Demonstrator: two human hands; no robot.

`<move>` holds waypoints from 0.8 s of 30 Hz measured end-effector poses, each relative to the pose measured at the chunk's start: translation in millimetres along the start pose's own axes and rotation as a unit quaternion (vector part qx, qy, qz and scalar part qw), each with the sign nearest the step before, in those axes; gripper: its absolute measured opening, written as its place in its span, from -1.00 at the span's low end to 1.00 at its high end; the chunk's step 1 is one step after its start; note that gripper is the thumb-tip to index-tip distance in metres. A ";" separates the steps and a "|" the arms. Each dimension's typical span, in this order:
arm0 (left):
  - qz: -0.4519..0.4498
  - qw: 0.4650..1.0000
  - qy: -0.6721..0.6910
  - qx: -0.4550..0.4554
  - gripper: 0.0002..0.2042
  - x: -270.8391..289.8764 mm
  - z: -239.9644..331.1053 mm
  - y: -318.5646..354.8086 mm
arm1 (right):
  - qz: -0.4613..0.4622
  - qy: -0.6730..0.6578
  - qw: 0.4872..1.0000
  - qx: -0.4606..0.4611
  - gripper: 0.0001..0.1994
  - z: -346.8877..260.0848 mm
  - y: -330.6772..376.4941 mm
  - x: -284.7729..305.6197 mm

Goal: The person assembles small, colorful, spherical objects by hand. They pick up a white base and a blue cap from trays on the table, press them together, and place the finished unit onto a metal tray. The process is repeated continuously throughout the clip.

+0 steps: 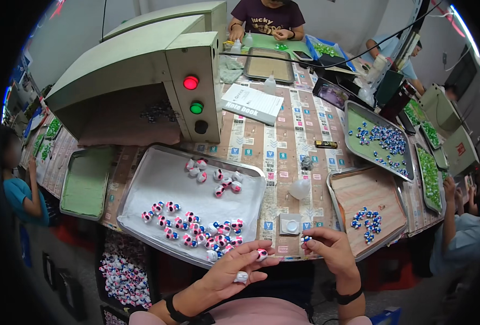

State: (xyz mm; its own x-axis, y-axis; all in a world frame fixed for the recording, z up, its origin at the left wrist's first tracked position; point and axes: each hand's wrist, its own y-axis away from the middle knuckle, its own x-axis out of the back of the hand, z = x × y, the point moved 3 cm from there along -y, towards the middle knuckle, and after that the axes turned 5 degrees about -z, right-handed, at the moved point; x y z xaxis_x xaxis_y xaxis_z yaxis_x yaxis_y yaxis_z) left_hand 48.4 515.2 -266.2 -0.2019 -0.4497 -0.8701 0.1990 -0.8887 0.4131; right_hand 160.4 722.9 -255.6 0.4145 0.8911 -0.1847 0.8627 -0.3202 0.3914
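My left hand (230,269) is turned palm up at the table's near edge. Its fingers are closed around a small pink-and-white figure part (261,254), and a second white part (241,277) lies lower among the fingers. Just to the right, my right hand (333,250) pinches a small blue-and-white piece (305,239) between thumb and fingertips. The two hands are apart. Beyond them sits a small pale square dish (290,223). To the left, a paper-lined tray (159,179) holds several pink, white and blue figures (196,230). Blue-and-white pieces (367,223) lie in the right-hand tray (335,184).
A large beige machine (126,70) with red and green lights stands back left. A white squeeze bottle (299,188), a notebook (253,104) and another tray of blue pieces (381,140) are on the table. A bin of figures (125,279) stands lower left. Several people sit around.
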 end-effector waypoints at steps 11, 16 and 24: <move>-0.064 0.997 -0.035 -0.002 -0.66 9.5 -4.7 -1.0 | 0.114 0.446 0.847 0.265 -0.81 -11.4 -21.2 -22.2; -0.001 0.999 -0.052 0.011 -0.68 4.1 -8.1 0.7 | 0.111 0.515 0.795 0.301 -0.86 -11.7 -32.1 -29.2; -0.048 0.996 -0.068 -0.025 -0.72 4.3 -8.7 -1.9 | 0.117 0.517 0.787 0.316 -0.86 -11.1 -30.0 -28.1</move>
State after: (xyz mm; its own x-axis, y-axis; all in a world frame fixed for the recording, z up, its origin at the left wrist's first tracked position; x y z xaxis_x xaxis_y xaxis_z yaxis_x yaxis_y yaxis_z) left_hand 55.5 515.8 -273.1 -0.3491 -0.3747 -0.8589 0.2196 -0.9238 0.3137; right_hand 119.7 711.1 -252.2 0.4089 0.4651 0.7852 0.9047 -0.3192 -0.2821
